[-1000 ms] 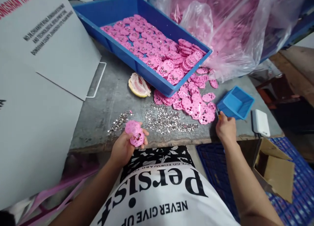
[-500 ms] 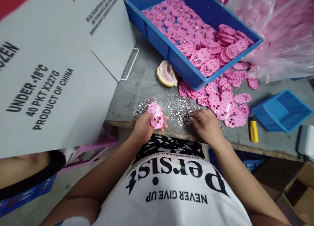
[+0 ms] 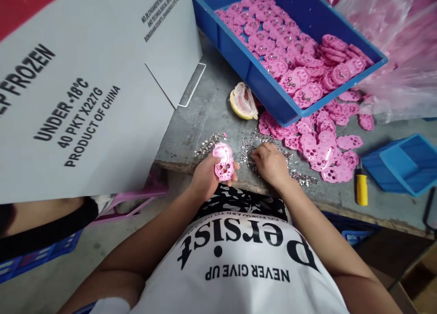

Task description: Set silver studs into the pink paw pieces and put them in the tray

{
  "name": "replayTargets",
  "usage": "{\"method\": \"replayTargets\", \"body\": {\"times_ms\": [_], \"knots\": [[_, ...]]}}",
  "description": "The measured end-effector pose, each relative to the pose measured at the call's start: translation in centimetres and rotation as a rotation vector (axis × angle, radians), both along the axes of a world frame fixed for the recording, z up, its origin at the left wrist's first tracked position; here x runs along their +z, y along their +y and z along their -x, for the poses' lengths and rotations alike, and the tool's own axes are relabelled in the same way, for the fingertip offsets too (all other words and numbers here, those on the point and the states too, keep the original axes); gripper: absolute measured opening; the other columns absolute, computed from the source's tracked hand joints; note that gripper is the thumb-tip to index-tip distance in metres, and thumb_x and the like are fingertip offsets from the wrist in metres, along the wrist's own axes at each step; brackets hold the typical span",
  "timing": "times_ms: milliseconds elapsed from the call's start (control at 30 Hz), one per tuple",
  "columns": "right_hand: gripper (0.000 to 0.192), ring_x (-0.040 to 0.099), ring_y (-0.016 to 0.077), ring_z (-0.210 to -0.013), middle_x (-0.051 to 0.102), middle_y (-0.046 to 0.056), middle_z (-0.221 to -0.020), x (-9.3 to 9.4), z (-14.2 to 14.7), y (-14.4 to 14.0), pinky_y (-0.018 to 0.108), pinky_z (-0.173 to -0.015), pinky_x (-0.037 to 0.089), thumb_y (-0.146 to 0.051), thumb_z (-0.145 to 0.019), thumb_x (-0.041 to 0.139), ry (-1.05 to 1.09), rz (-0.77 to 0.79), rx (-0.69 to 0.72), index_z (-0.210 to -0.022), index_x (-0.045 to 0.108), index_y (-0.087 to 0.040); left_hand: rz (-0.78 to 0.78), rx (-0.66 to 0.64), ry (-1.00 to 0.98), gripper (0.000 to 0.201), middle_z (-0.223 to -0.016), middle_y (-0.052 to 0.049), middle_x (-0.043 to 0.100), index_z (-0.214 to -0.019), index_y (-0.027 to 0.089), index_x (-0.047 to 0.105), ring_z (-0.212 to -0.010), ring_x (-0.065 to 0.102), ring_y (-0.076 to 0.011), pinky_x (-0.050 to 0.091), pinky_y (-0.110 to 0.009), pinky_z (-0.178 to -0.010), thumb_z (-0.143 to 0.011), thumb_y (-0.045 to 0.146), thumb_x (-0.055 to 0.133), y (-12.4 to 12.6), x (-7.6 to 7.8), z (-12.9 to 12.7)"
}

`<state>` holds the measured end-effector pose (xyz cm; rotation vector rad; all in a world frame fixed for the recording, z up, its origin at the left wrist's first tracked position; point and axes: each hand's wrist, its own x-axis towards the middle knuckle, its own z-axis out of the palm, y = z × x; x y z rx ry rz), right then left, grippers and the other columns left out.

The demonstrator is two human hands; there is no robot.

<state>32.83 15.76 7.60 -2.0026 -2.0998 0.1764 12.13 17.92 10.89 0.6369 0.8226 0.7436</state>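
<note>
Near the table's front edge, my left hand (image 3: 205, 175) holds a pink plastic piece (image 3: 223, 161) with round holes, thumb on its face. My right hand (image 3: 272, 166) is just to the right, over a scatter of small shiny metal bits (image 3: 247, 145). Its fingertips are pinched together; whatever lies between them is too small to make out. A smaller heap of the metal bits (image 3: 210, 144) lies behind my left hand. More pink pieces (image 3: 327, 154) are piled to the right of my right hand.
A blue bin (image 3: 287, 116) full of pink pieces stands at the back. A cut citrus fruit (image 3: 244, 102) lies beside it. To the right are a yellow-handled screwdriver (image 3: 361, 189) and a small blue tray (image 3: 406, 161). A large white carton (image 3: 112, 136) blocks the left side.
My right hand has moved left across the metal bits, closer to my left hand. My left hand keeps hold of the pink piece. The whole view has shifted slightly.
</note>
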Motion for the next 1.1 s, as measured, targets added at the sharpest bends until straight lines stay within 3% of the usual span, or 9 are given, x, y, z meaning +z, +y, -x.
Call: {"method": "replayTargets", "body": {"times_ms": [200,333,500,733,967,1100], "knots": [[0.015,0.06,0.0287,-0.094,0.068,0.013,-0.095,0.0,-1.2,-0.2,0.038,-0.082,0.045,-0.017,-0.096,0.053,0.127,-0.078,-0.088,-0.093,0.068,-0.016,0.011,-0.02,-0.014,0.032,-0.076,-0.009,0.073,-0.102,0.014,0.055,-0.053,0.067,-0.0232,0.046,-0.028,-0.041,-0.075,0.032,0.057,0.3,-0.1,-1.0],[0.015,0.061,0.0286,-0.095,0.069,0.012,-0.096,0.2,-1.5,0.1,0.038,-0.085,0.047,-0.019,-0.096,0.055,0.167,-0.072,-0.077,-0.093,0.07,-0.017,0.013,-0.016,-0.031,0.033,-0.074,-0.008,0.073,-0.103,0.014,0.055,-0.052,0.067,-0.023,0.046,-0.028,-0.041,-0.075,0.032,0.057,0.7,-0.2,-1.1],[0.018,0.059,0.0295,-0.104,0.07,0.013,-0.108,0.7,-0.2,0.9,0.037,-0.087,0.045,-0.023,-0.097,0.06,0.05,0.061,0.007,-0.106,0.075,-0.017,-0.003,0.024,-0.003,0.037,-0.075,-0.007,0.072,-0.107,0.014,0.054,-0.053,0.067,-0.0226,0.046,-0.028,-0.041,-0.075,0.033,0.056,0.8,-0.3,-0.7],[0.02,0.057,0.0273,-0.098,0.07,0.014,-0.101,0.7,0.4,1.3,0.035,-0.08,0.04,-0.017,-0.099,0.053,-0.117,0.115,0.004,-0.097,0.073,-0.014,0.033,0.001,0.004,0.039,-0.077,-0.008,0.072,-0.109,0.014,0.054,-0.055,0.068,-0.0232,0.046,-0.028,-0.042,-0.075,0.032,0.058,0.6,-0.2,-0.4],[0.025,0.064,0.0287,-0.093,0.072,0.015,-0.098,0.5,-1.1,0.2,0.036,-0.079,0.047,-0.023,-0.099,0.05,-0.143,0.046,0.063,-0.104,0.072,-0.014,0.076,0.014,-0.049,0.031,-0.069,-0.009,0.071,-0.094,0.014,0.059,-0.048,0.065,-0.0212,0.045,-0.027,-0.039,-0.074,0.037,0.057,0.0,-2.0,-1.4],[0.033,0.065,0.0328,-0.078,0.068,0.014,-0.081,-2.0,-4.0,0.6,0.044,-0.075,0.05,-0.035,-0.099,0.041,-0.137,-0.1,0.247,-0.088,0.068,-0.019,0.047,-0.103,-0.184,0.037,-0.066,-0.01,0.07,-0.092,0.012,0.064,-0.049,0.066,-0.022,0.045,-0.026,-0.041,-0.068,0.039,0.056,0.7,-4.1,-2.2]]}}
